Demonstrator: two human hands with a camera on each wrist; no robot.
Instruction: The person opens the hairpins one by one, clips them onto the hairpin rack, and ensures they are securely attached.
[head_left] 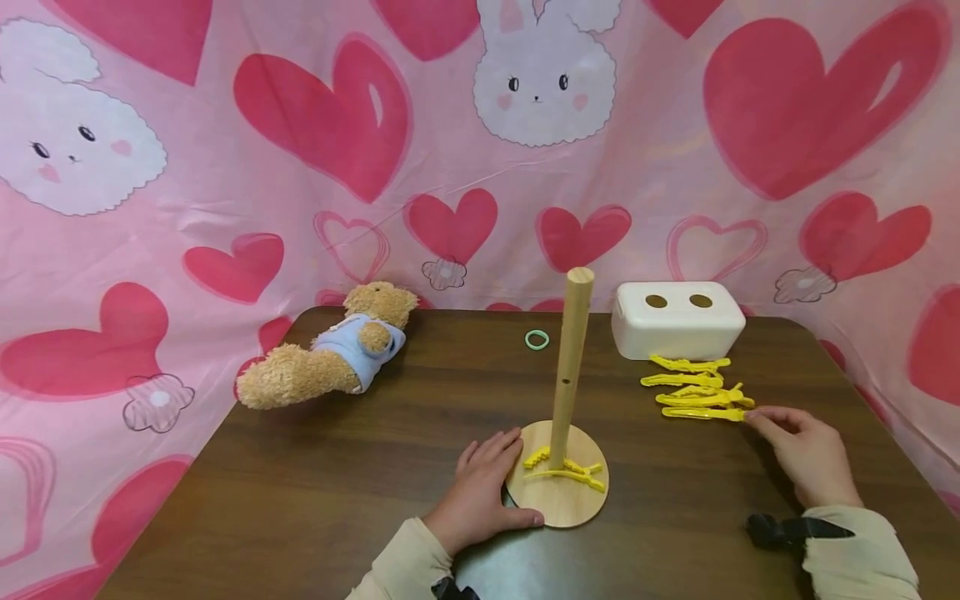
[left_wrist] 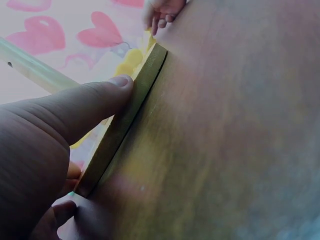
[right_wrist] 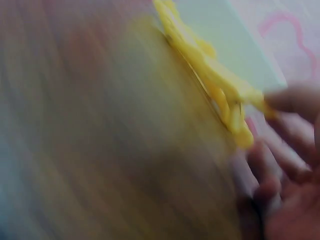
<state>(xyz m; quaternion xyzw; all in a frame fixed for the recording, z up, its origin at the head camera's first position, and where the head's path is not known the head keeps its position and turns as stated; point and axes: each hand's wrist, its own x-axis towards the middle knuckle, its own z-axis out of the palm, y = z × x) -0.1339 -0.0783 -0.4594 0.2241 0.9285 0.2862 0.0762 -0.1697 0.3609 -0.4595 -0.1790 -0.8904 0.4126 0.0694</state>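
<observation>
R hand (head_left: 808,454) seen at right side of table (head_left: 300,500); yellow clip (head_left: 703,413) pinched by its right end betw. thumb & fingertips. Clip is held at near end of a row of other yellow clips (head_left: 678,381), laid approx. parallel, lengthwise left-right; exact no. can't be told b/c of overlap. Row is set just in front of white box (head_left: 678,335), far right; two round holes are cut in its top. Contact betw. farthest clip & box can't be confirmed.

L hand (head_left: 480,504) placed at left side of round wooden base (head_left: 558,510), approx. mid table; fingers extended & spread, not clenched. Far-left edge is touched by fingers, near edge by thumb (thumb on rim also seen in left wrist view). Wooden post (head_left: 572,350) is stood upright on base; small dark hole is seen partway up. Two yellow clips (head_left: 585,477) are laid on base around foot of post, one passing in front of it.

Teddy bear (head_left: 330,362), dressed in lt. blue top, is laid at far left. Green ring (head_left: 536,339) is placed near far edge, left of post. Backdrop (head_left: 450,167) is printed w/ hearts & bunnies. Right wrist view is blurred.
</observation>
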